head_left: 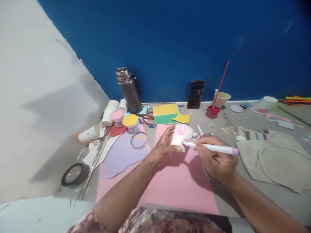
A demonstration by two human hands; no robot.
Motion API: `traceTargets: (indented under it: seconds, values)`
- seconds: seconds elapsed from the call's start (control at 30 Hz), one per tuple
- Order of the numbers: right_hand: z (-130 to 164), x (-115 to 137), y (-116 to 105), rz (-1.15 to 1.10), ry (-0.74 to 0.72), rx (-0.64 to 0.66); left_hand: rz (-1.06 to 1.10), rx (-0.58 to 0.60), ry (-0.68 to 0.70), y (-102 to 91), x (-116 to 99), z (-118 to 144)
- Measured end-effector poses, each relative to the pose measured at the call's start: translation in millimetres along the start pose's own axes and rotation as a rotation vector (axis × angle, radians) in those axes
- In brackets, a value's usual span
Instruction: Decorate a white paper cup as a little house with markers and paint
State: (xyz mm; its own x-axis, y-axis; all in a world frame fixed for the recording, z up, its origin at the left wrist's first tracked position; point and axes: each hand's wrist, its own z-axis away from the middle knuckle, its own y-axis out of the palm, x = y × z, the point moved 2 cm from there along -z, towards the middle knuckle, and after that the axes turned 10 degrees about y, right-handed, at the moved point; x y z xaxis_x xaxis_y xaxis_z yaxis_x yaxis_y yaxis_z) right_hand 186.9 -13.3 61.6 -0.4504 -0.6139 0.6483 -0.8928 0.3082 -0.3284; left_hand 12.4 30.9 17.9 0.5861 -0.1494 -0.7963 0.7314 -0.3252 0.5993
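My left hand (164, 145) is closed around a white paper cup (178, 137), tilted above the pink paper (179, 191). Pink marks show on the cup's side. In my right hand (216, 158) is a white marker (216, 148) with a pink end, held like a pen. Its tip is at the cup's wall, low on the right side. Below and behind my right hand a ring-shaped object is partly hidden. Another marker (199, 130) lies on the table just beyond the cup.
Left: purple paper (125, 157) with a ring (139, 140), decorated cups (131, 122), a tape roll (74, 174) and thin sticks (97, 160). Back: a steel flask (129, 92), a phone (195, 94), a red pot (212, 112) with a stick. Right: a cloth pouch (277, 155).
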Motion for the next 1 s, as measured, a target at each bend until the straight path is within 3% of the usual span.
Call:
traceTargets:
  seconds: [0.4,0.7,1.0]
  values:
    - [-2,2,-1,0.009,0.047,0.019,0.001,-0.001,-0.001,1.4,0,0]
    - [3,-4,-5,-0.013,0.075,-0.097,0.067,0.036,-0.017,0.6,-5,1]
    - [2,-18,-4,0.053,0.146,-0.158,0.300,0.230,-0.291,-11.6,8,3]
